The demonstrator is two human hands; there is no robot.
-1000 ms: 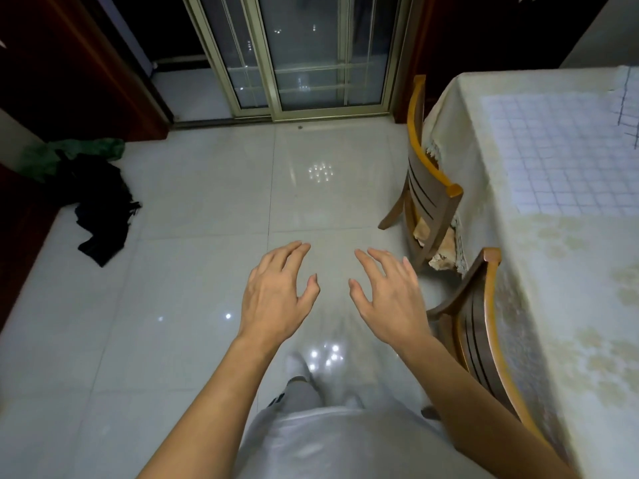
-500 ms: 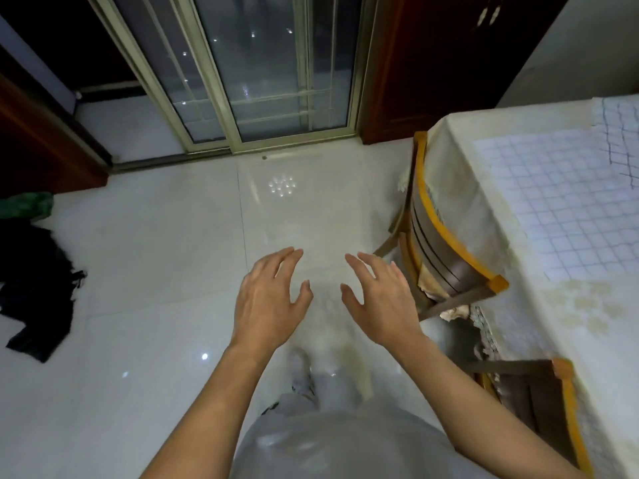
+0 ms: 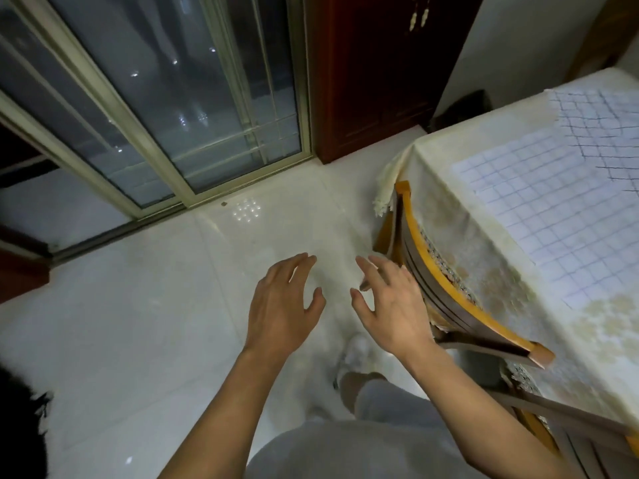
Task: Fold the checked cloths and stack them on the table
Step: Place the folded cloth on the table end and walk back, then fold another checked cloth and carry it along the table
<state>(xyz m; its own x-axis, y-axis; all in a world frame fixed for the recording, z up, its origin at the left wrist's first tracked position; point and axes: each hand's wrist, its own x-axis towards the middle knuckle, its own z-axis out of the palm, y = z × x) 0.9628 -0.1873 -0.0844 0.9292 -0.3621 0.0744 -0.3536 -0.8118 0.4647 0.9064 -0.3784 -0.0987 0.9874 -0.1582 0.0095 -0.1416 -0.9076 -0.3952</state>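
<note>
A pale checked cloth (image 3: pixel 560 216) lies spread flat on the table (image 3: pixel 477 271), which wears a cream lace tablecloth, at the right. A second cloth with darker check lines (image 3: pixel 608 129) lies rumpled at the table's far right, partly over the first. My left hand (image 3: pixel 281 305) and my right hand (image 3: pixel 392 305) hover empty over the floor, fingers spread and relaxed, left of the table. Neither hand touches a cloth.
Two wooden chairs (image 3: pixel 449 292) are pushed in along the table's left side, the nearer chair (image 3: pixel 587 440) at bottom right. A glass sliding door (image 3: pixel 166 108) and a dark wooden cabinet (image 3: pixel 373 70) stand ahead. Dark clothing (image 3: pixel 17 423) lies on the white tiled floor at left.
The view has swung right and forward toward the table, so the cloths and cabinet show more. Both hands stay empty and spread in front of me.
</note>
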